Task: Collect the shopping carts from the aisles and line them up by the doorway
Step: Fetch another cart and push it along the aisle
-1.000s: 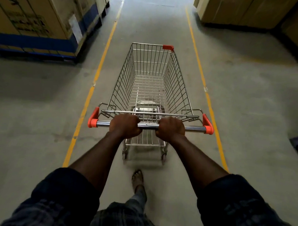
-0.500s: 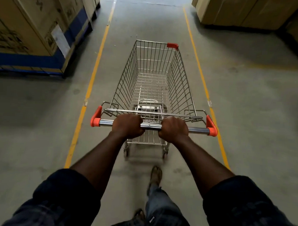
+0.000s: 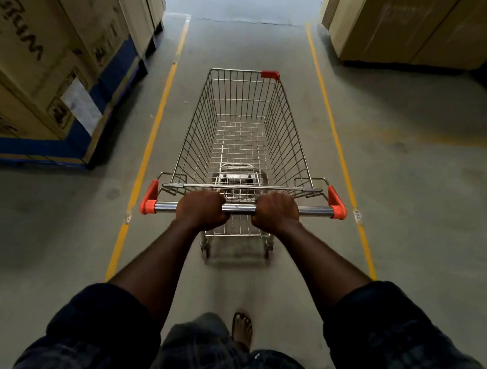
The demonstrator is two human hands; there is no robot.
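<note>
Head: left hand [image 3: 202, 209], right hand [image 3: 276, 212] grip cart [image 3: 240, 145] (boxes [image 3: 46, 64] nearer now).

A dark, faintly checked left sleeve [image 3: 99, 326] and right sleeve [image 3: 392, 330] were worn rolled back near the elbows. Greyish checked trousers [image 3: 201, 347] and an open thong sandal [image 3: 242, 323] were seen below.

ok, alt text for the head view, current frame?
A person's left hand and right hand grip the steel handle of an empty wire shopping cart, seen from above. The cart stands between two yellow floor lines in a concrete aisle, with large cardboard boxes on both sides.
</note>
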